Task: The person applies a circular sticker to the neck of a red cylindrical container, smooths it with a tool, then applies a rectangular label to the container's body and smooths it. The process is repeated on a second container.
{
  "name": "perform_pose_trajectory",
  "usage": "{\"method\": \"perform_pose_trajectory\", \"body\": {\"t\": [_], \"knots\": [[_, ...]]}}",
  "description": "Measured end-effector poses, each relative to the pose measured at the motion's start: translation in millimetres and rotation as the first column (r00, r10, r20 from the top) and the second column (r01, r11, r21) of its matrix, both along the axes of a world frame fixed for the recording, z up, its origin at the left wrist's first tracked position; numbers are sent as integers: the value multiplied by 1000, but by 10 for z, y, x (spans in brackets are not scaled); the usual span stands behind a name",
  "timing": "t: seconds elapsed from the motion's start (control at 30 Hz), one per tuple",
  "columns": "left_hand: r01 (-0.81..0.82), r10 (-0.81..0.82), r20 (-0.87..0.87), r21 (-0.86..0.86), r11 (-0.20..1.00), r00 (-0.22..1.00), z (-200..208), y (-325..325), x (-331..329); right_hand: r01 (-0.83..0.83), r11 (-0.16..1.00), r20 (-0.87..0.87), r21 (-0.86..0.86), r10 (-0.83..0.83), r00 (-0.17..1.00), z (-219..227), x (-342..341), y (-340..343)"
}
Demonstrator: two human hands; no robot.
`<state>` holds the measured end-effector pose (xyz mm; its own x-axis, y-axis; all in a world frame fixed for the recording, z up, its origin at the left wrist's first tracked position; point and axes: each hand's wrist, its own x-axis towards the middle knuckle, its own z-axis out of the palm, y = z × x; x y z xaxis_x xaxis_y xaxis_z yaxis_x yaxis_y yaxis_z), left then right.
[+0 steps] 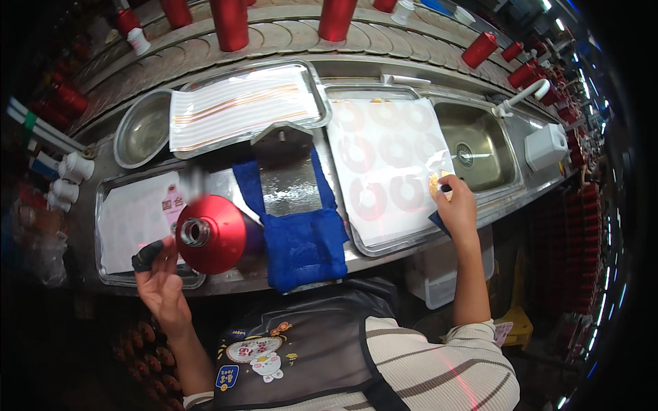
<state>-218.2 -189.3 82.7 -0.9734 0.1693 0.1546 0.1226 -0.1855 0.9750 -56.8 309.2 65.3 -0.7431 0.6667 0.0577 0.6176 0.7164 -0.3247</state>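
My left hand [159, 277], a black cot on one finger, holds a red metal bottle [212, 233] tilted with its open neck toward me, above the counter's left part. My right hand [456, 205] pinches a small round gold-coloured label [434, 183] at the right edge of a white sheet [387, 164] printed with faint reddish rings, lying in a steel tray. A blue cloth [301, 240] is draped over a metal stand between my hands.
A steel bowl [140, 130] and a tray of striped label sheets [243, 106] sit at the back left. Another tray with white sheets [130, 219] is near my left hand. A sink basin [476, 147] lies right. Several red bottles [229, 24] stand on the shelf behind.
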Motion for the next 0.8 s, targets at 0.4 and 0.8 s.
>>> {"method": "perform_pose_trajectory", "body": {"t": [0.4, 0.8], "knots": [[-139, 129, 125, 81, 987, 984, 42, 176, 188, -10, 933, -138, -360, -42, 990, -638, 487, 1211], [-63, 39, 208, 114, 991, 977, 14, 136, 364, 99, 993, -240, -66, -112, 964, -742, 332, 1079]]}}
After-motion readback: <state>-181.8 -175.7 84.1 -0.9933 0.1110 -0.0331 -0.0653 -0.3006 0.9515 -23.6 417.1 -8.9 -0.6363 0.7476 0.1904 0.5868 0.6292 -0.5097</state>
